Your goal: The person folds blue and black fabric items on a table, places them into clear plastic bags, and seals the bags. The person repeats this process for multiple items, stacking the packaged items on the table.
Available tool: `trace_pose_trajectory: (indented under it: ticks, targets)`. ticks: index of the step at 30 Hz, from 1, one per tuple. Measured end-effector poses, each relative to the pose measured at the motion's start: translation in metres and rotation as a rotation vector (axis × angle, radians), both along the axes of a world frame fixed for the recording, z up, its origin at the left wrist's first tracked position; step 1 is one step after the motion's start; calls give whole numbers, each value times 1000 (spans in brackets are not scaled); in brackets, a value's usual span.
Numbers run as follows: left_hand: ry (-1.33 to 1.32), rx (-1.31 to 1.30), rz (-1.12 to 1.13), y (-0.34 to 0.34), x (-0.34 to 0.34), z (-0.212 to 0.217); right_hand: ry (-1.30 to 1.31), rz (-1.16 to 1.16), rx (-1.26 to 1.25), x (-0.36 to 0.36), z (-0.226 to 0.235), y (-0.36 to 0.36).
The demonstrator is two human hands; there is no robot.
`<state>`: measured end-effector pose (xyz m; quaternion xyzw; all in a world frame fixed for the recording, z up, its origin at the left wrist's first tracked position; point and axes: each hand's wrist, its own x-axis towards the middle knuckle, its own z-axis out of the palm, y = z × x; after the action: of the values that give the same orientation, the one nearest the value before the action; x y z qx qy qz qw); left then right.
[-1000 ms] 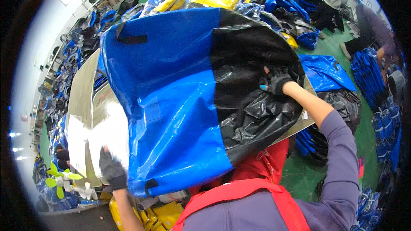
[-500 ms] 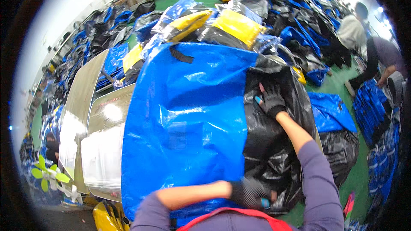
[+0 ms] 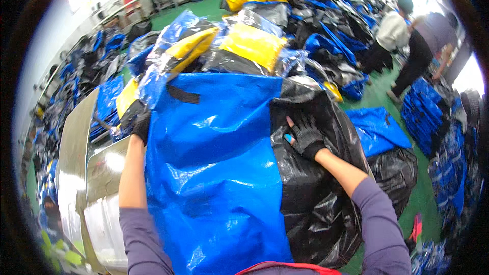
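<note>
A large blue and black tarpaulin bag (image 3: 219,137) lies spread out in front of me, blue on the left and black on the right. A short black strap patch (image 3: 183,94) sits near its far left corner. My right hand (image 3: 307,137), in a dark knit glove with bare fingertips, rests flat on the black part with fingers spread. My left hand (image 3: 142,126), also gloved, is at the left edge of the blue part. Its fingers are mostly hidden there, so I cannot see whether they grip the edge.
Plastic-wrapped yellow and black packs (image 3: 253,46) are piled beyond the bag. A shiny plastic-covered board (image 3: 76,168) stands to the left. Another blue and black bag (image 3: 382,132) lies to the right, near folded blue stacks (image 3: 425,112). Two people (image 3: 428,35) are at the far right.
My left hand has moved from the near black part to the bag's left edge, farther away. My right hand remains flat on the black part. The view has shifted to the right.
</note>
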<state>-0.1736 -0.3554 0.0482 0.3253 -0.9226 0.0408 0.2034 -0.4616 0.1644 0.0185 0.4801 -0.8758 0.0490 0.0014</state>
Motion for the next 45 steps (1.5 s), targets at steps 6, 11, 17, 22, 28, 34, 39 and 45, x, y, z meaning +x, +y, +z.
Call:
trace_pose_trajectory:
  ticks: [6, 11, 17, 22, 28, 34, 39, 45]
  targets:
    - [618, 89, 46, -66, 92, 17, 96, 356, 32, -52, 45, 26]
    - [482, -5, 318, 26, 55, 40, -20, 159, 114, -21, 72, 1]
    - [-198, 176, -663, 312, 0, -8, -127, 375, 175, 56, 80, 51]
    - [-334, 228, -571, 335, -10, -10, 244, 247, 28, 1, 51, 118]
    - [-161, 204, -906, 404, -83, -13, 716, 229, -657, -20, 152, -11]
    - [-178, 169, -1097, 323, -106, -19, 730, 400, -477, 21, 145, -20]
    - [-259, 233, -261, 166, 74, -10, 174, 688, 112, 55, 43, 79]
    - [-87, 212, 222, 97, 147, 62, -34, 567, 290, 62, 59, 63]
